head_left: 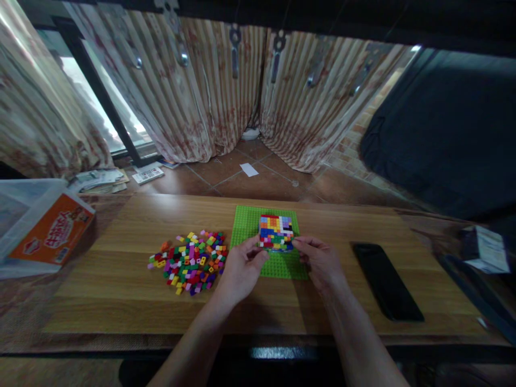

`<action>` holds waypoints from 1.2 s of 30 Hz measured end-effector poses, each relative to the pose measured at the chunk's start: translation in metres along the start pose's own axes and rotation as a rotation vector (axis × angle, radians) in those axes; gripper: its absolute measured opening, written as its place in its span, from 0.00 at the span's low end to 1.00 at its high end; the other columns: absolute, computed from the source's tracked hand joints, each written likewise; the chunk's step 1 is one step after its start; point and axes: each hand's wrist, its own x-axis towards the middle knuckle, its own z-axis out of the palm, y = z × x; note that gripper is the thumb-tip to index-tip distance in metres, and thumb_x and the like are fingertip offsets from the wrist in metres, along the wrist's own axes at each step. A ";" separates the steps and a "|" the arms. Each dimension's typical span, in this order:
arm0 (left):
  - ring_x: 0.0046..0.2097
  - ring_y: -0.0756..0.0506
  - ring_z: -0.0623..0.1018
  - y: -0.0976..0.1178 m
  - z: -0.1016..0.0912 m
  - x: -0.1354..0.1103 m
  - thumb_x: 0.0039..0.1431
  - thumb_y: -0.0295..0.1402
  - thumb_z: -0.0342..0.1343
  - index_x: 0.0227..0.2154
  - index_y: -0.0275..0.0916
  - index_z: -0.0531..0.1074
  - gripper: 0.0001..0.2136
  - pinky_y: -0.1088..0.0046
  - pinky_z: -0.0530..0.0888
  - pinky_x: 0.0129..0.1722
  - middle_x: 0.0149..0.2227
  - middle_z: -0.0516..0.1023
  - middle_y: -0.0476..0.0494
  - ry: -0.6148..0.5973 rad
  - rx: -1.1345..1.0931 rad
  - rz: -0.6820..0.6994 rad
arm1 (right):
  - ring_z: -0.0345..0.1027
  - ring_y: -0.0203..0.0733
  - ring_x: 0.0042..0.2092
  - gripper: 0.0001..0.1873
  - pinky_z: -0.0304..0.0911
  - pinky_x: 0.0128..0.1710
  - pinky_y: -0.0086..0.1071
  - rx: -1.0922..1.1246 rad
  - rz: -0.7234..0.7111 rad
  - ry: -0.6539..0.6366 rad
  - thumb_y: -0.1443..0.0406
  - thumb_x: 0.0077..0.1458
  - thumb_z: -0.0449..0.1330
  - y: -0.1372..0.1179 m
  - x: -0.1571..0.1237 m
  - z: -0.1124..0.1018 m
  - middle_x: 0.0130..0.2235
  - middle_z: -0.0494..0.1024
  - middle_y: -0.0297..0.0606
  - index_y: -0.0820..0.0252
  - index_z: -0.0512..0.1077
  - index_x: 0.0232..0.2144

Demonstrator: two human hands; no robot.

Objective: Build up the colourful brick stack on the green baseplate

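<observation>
A multicoloured block of toy building bricks [276, 232] sits over the middle of a green studded baseplate [282, 269]. My left hand [244, 266] grips its left side, thumb toward the front. On the opposite side, the fingertips of my right hand [318, 260] pinch the block's right edge. Whether the block touches the baseplate or is held just above it, I cannot tell. Left of my left hand lies a loose pile of small bricks [193, 263] in many colours.
A black phone-like slab [387, 282] lies on the wooden table [121, 306] at the right. Beyond the left end stands a clear plastic bin [36, 188] with an orange packet [56, 231]. Papers [99, 178] lie behind it. Striped curtains [217, 97] hang past the far edge.
</observation>
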 end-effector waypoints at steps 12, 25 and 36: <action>0.25 0.51 0.68 0.006 0.010 -0.013 0.53 0.29 0.56 0.43 0.37 0.78 0.14 0.77 0.62 0.24 0.27 0.77 0.49 -0.004 -0.048 -0.096 | 0.57 0.28 0.21 0.15 0.53 0.20 0.24 0.145 -0.245 0.187 0.59 0.32 0.74 -0.017 -0.008 0.001 0.20 0.71 0.28 0.61 0.76 0.23; 0.28 0.52 0.75 0.031 -0.070 0.001 0.46 0.32 0.63 0.37 0.34 0.75 0.13 0.78 0.68 0.29 0.24 0.77 0.51 0.646 -0.272 0.042 | 0.74 0.39 0.39 0.09 0.69 0.40 0.33 -0.592 -0.858 -0.409 0.67 0.61 0.56 0.012 -0.079 0.074 0.37 0.80 0.37 0.55 0.77 0.37; 0.28 0.51 0.76 0.032 -0.072 -0.004 0.45 0.32 0.63 0.36 0.35 0.76 0.13 0.77 0.70 0.30 0.25 0.78 0.50 0.605 -0.283 0.006 | 0.71 0.46 0.42 0.06 0.66 0.44 0.39 -0.946 -0.854 -0.493 0.65 0.60 0.59 0.038 -0.082 0.102 0.38 0.78 0.39 0.54 0.78 0.37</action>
